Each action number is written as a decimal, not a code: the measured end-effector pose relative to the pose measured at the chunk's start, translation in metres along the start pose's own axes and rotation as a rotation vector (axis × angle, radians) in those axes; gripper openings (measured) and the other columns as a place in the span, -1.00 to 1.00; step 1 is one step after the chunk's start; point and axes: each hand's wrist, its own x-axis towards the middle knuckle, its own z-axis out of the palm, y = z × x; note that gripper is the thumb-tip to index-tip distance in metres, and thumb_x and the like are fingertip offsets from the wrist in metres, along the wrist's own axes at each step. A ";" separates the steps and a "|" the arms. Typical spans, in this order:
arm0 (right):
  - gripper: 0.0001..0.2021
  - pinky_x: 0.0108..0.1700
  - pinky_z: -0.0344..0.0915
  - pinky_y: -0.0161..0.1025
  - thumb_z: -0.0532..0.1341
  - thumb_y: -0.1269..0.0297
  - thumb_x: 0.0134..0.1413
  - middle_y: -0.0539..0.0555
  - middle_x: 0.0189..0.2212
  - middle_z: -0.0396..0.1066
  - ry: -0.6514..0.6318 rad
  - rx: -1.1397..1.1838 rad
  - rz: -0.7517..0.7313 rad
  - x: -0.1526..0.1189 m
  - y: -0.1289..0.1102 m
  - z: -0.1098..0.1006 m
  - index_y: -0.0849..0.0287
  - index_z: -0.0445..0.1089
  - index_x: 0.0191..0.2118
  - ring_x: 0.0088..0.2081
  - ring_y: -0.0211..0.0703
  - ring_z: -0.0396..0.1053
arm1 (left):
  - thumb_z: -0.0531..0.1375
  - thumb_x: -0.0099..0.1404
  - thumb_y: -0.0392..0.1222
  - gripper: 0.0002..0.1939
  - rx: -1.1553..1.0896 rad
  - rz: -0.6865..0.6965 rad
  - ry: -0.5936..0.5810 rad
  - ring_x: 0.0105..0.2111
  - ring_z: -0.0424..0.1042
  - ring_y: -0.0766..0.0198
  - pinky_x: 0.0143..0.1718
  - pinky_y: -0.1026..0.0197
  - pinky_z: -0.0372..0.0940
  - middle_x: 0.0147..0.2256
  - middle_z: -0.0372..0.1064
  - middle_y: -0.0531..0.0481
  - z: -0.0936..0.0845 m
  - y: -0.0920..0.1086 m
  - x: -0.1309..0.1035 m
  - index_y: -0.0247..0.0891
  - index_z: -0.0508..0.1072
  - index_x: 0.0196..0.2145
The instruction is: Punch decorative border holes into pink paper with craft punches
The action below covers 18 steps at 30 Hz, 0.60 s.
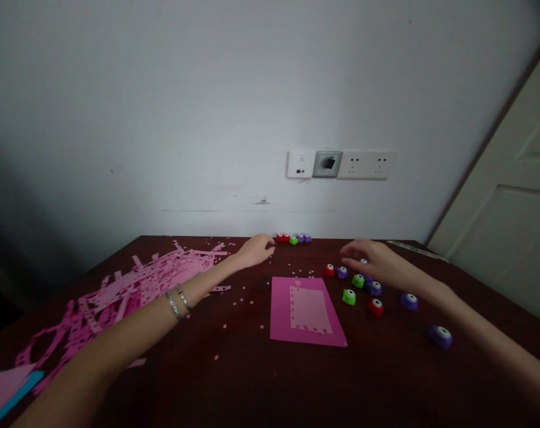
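Five small punches [294, 238] line the far table edge, just beside the left hand [256, 249], whose fingers curl; whether they pinch anything I cannot tell. The right hand [363, 257], thumb and fingers parted, partly hides the scattered punches [349, 296]. Tabletop [234, 386] stretches before the dark pink sheet [280, 309], which bears a paler one [308, 309].

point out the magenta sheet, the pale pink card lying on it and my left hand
Magenta sheet [280, 309]: head view, on its bare left margin.
Pale pink card [308, 308]: head view, on the middle of its face.
Left hand [254, 250]: head view, on the back of the hand.
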 end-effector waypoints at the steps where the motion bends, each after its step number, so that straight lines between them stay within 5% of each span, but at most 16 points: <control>1: -0.73 -0.29 0.30 -0.23 0.11 0.12 0.03 0.11 -0.30 0.45 -0.031 0.017 0.017 0.016 -0.004 0.007 0.14 0.42 -0.23 -0.31 -0.11 0.39 | 0.04 0.16 -0.23 -0.74 -0.030 -0.018 -0.024 -0.34 0.36 0.24 -0.24 0.25 0.20 -0.32 0.43 -0.14 0.003 -0.005 0.010 -0.38 0.47 -0.31; 7: -0.79 -0.36 0.21 -0.29 0.15 0.20 -0.01 0.13 -0.36 0.48 -0.093 -0.063 0.141 0.093 -0.005 0.063 0.16 0.45 -0.30 -0.33 -0.10 0.40 | 0.05 0.08 -0.33 -0.77 -0.117 -0.082 -0.114 -0.58 0.26 0.33 -0.43 0.29 0.16 -0.65 0.29 0.02 0.037 -0.018 0.052 -0.39 0.43 -0.62; 18: -0.68 -0.25 0.23 -0.24 0.13 0.15 0.03 0.21 -0.18 0.43 -0.035 -0.020 0.404 0.152 0.018 0.129 0.17 0.39 -0.11 -0.15 -0.02 0.37 | 0.02 0.18 -0.34 -0.78 -0.074 -0.219 -0.051 -0.29 0.40 0.14 -0.21 0.17 0.24 -0.33 0.44 -0.22 0.097 -0.013 0.104 -0.38 0.47 -0.38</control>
